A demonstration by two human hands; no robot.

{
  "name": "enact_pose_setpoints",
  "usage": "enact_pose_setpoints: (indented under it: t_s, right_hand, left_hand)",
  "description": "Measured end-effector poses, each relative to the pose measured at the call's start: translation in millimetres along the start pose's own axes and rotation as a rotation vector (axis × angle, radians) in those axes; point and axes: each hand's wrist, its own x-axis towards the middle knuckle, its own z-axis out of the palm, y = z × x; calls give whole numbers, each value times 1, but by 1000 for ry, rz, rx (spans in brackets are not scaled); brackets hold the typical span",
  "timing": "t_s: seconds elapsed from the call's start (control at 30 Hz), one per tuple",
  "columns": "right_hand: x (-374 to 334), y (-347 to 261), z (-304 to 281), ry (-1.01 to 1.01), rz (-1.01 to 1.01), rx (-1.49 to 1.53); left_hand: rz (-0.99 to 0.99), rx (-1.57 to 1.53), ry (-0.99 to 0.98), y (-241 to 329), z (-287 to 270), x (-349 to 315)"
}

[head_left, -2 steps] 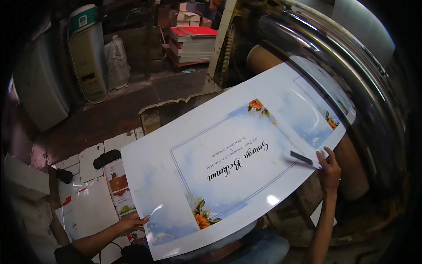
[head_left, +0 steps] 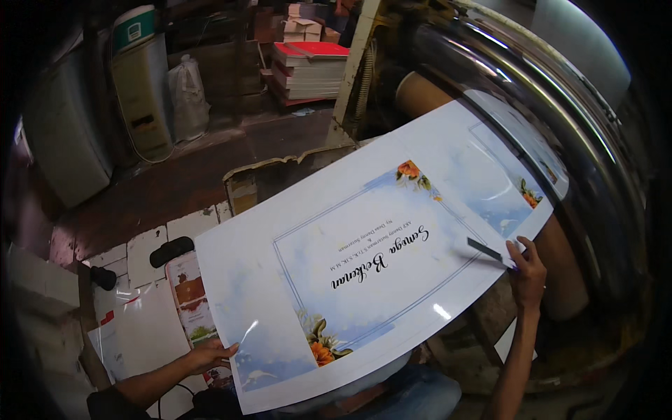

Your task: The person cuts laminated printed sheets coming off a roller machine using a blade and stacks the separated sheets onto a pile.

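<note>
A large glossy printed sheet, pale blue and white with orange flowers and dark lettering, slants across the middle. Its far right end runs under the shiny metal rollers of a machine. My left hand pinches the sheet's lower left edge between thumb and fingers. At the sheet's right edge, my right hand is closed round a cutter knife, whose dark flat blade points left over the print. Its handle is mostly hidden in the fingers. Whether the blade touches the sheet I cannot tell.
Below the rollers lies a brown roll. A dark object and other printed sheets rest on the white tiled surface at left. Further back stand a stack of red-covered books and a green-and-white container.
My right hand and the cutter knife have shifted very slightly to the right. The glare on the sheet's near edge has changed shape. My left hand keeps its grip.
</note>
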Motion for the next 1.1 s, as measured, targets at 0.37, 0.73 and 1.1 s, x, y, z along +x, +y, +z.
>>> enact_pose_setpoints:
  t_s: [0.37,0.73,1.1]
  right_hand:
    - [4,-71,61,-40,123,333]
    - [-18,-253,105,181,714,886]
    - [-118,-249,166,11,724,899]
  left_hand:
    - [30,-143,28,-47,-113,60]
    - [119,-139,160,-63,-374,27]
    - [266,-147,302,-128,-286,256]
